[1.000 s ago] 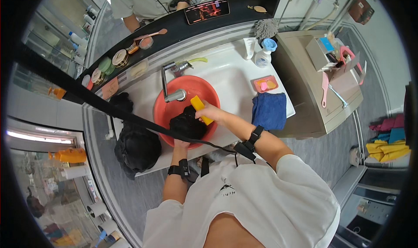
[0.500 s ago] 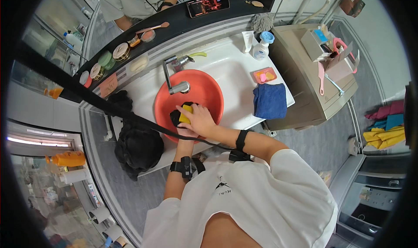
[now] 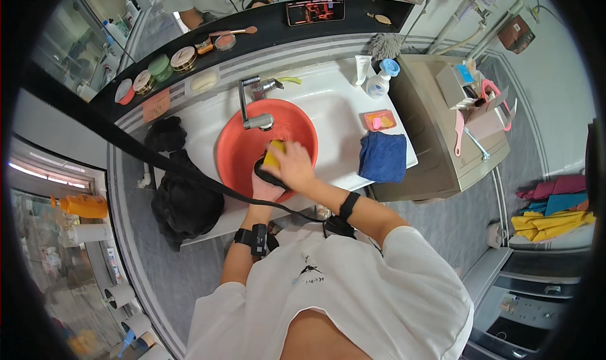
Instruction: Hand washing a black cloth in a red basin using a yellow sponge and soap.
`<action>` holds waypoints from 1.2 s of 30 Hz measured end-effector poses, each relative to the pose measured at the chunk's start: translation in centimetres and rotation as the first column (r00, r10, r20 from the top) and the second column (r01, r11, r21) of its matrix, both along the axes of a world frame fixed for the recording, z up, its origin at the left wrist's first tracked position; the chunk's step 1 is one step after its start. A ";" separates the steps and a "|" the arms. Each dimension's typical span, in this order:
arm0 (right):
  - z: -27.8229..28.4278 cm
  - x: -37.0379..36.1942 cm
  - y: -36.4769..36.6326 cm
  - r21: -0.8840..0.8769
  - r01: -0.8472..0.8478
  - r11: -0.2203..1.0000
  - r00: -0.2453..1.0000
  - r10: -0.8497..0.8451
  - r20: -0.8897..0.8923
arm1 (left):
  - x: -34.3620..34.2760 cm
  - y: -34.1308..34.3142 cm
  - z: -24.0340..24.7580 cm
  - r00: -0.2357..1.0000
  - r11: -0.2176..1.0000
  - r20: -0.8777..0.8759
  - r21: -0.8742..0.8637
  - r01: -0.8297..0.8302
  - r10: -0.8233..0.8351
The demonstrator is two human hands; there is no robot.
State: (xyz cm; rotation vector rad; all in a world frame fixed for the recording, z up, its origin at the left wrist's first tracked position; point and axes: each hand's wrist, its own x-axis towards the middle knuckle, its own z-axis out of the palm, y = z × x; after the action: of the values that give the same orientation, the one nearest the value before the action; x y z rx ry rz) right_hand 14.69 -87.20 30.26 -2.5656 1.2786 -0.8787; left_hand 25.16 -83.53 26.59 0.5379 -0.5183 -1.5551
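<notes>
An orange-red basin [image 3: 230, 139] sits in the white sink under the tap, with some water showing in it. Over its near part, my left hand [image 3: 265, 189] is closed around a dark, black item [image 3: 259, 167] that looks like cloth. My right hand [image 3: 295, 164] presses a yellow block [image 3: 276, 151] onto that black item from above, fingers bent over it. Whether the block is soap or a sponge cannot be made out. The chrome tap [image 3: 259, 121] reaches over the basin's far side.
Black cloth [image 3: 186, 202] lies heaped on the sink's left end. A folded blue towel [image 3: 383, 156], a small orange dish [image 3: 380, 120], a pump bottle [image 3: 382, 81] and a white tube [image 3: 362, 69] stand at the right. A phone [image 3: 315, 11] leans on the black shelf behind.
My left hand has turned and come up around the black item. The right hand and yellow block have shifted slightly over it. The whole view has tilted a little.
</notes>
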 end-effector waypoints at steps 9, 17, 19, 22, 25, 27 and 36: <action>0.4 0.3 2.7 0.021 -0.205 0.979 0.979 0.205 -0.006 | -0.1 0.7 -6.9 0.963 0.983 -0.267 -0.182 -0.013 -0.037; 0.3 -0.7 -1.0 0.101 0.141 0.985 0.990 -0.140 -0.010 | -0.6 -0.3 -0.4 0.879 0.979 -0.469 0.126 0.157 -0.081; 1.7 -0.3 2.4 0.028 -0.100 0.995 0.995 0.099 0.031 | -0.7 0.7 -1.4 0.998 1.000 -0.058 0.002 0.002 -0.002; 1.4 -0.6 1.2 -0.017 -0.208 0.978 0.978 0.209 0.009 | -1.0 0.6 0.2 0.998 0.999 -0.066 0.044 0.003 0.000; 0.4 -0.3 -2.2 -0.015 0.143 0.990 0.989 -0.144 -0.023 | -0.6 0.2 0.8 0.870 0.977 -0.485 0.122 0.174 -0.095; -0.4 -0.2 -3.3 0.121 0.257 0.959 0.966 -0.256 -0.027 | -0.5 0.3 0.2 0.876 0.985 -0.468 0.053 0.163 -0.120; 2.0 0.7 0.2 0.031 -0.030 0.999 0.999 0.032 -0.037 | 0.2 0.9 0.6 0.812 0.974 -0.561 0.042 0.221 -0.160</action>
State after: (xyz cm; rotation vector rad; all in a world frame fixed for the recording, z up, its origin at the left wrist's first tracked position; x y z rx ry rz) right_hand 15.42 -86.99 32.23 -2.5825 1.2487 -0.8026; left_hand 25.38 -82.64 27.16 0.0880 -0.0374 -1.8441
